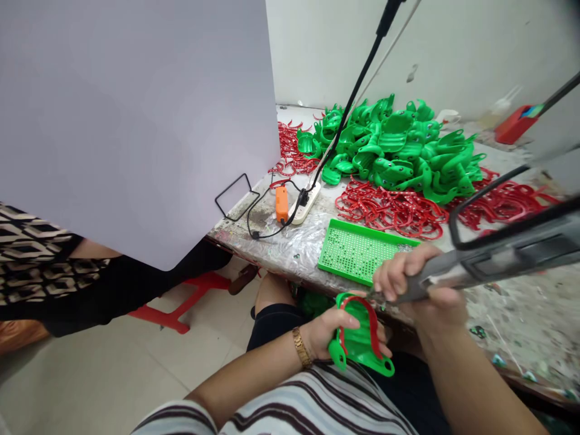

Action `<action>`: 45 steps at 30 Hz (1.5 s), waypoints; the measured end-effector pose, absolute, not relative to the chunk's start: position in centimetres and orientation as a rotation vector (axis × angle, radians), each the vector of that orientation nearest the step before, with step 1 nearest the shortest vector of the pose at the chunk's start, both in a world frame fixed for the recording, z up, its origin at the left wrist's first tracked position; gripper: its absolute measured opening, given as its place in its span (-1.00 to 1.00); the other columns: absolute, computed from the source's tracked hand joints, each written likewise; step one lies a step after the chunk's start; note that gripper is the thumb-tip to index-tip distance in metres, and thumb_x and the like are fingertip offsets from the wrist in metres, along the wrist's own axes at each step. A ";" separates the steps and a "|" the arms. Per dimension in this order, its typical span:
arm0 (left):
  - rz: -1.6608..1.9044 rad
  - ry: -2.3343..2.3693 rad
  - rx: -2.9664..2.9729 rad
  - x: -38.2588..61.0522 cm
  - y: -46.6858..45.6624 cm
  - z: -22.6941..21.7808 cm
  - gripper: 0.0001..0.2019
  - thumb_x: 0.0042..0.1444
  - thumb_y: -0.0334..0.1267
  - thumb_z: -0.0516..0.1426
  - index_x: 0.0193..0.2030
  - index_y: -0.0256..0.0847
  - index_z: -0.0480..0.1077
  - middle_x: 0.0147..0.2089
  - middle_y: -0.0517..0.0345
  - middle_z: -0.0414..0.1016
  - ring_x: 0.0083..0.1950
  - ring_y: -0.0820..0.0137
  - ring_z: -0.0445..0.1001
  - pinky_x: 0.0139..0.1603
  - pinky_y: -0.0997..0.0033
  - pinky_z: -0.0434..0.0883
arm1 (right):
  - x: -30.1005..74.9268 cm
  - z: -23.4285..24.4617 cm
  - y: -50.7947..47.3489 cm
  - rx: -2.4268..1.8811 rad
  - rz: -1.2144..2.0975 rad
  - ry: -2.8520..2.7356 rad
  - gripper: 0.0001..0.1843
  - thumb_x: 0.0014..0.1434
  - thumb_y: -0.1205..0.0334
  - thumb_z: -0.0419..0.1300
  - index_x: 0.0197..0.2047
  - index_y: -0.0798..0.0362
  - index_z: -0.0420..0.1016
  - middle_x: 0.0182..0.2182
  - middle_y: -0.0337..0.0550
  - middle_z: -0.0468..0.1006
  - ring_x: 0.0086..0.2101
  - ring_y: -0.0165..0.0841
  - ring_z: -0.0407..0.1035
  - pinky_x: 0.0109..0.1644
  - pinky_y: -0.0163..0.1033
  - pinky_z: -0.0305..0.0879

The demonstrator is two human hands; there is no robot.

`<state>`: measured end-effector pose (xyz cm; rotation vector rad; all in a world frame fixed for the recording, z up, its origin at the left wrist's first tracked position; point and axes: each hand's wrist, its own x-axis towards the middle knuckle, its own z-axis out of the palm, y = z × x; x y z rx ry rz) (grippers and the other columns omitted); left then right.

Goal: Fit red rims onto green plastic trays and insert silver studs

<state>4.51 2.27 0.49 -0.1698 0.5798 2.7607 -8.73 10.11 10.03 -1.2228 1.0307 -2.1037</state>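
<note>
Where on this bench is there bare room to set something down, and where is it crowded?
Plastic sheeting lies free between the power strip and green tray. A stained bench patch, lightly littered, lies beyond the right hand. Behind the tray, red strips and green moldings crowd everything.

- white power strip [306,204] with black cables
- orange power adapter [281,203] beside it
- black wire stand [236,196]
- red plastic stool [190,299] on the floor tiles [90,374]
- co-worker's patterned top [40,266]
- white partition board [136,121]
</note>
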 end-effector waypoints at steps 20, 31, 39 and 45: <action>3.017 0.333 -0.311 4.5 1.0 0.0 -0.58 -0.13 -0.23 0.20 -0.06 -0.17 0.37 -0.13 0.00 0.51 -0.04 0.08 0.51 0.11 -0.06 0.25 | -13.3 1.8 6.4 -0.802 -2.255 2.011 -0.63 0.01 0.00 0.30 -0.45 0.14 0.31 -0.64 -0.24 0.40 -0.60 -0.42 0.35 -0.44 -0.27 0.38; 2.993 0.383 -0.325 4.4 1.0 0.2 -0.59 -0.14 -0.20 0.20 -0.07 -0.17 0.37 -0.22 0.00 0.52 -0.18 0.10 0.55 0.02 -0.07 0.30 | -13.5 1.2 6.2 -0.765 -2.227 2.048 -0.62 -0.01 0.02 0.31 -0.49 0.17 0.33 -0.65 -0.20 0.40 -0.61 -0.43 0.34 -0.45 -0.28 0.36; 2.985 0.424 -0.332 4.6 1.1 0.4 -0.56 -0.12 -0.18 0.18 -0.04 -0.17 0.34 -0.21 -0.02 0.51 -0.17 0.09 0.55 -0.01 -0.01 0.32 | -13.2 1.3 6.3 -0.796 -2.266 1.970 -0.66 0.00 0.07 0.31 -0.48 0.16 0.32 -0.64 -0.23 0.40 -0.61 -0.43 0.34 -0.47 -0.28 0.33; 3.060 0.384 -0.295 4.8 0.8 0.6 -0.51 -0.12 -0.21 0.19 0.03 -0.17 0.34 -0.15 0.00 0.52 -0.06 0.08 0.52 0.09 -0.05 0.28 | -12.0 4.7 6.9 -0.849 -2.414 1.780 -0.68 0.05 0.10 0.28 -0.47 0.13 0.26 -0.64 -0.28 0.34 -0.61 -0.44 0.31 -0.44 -0.26 0.33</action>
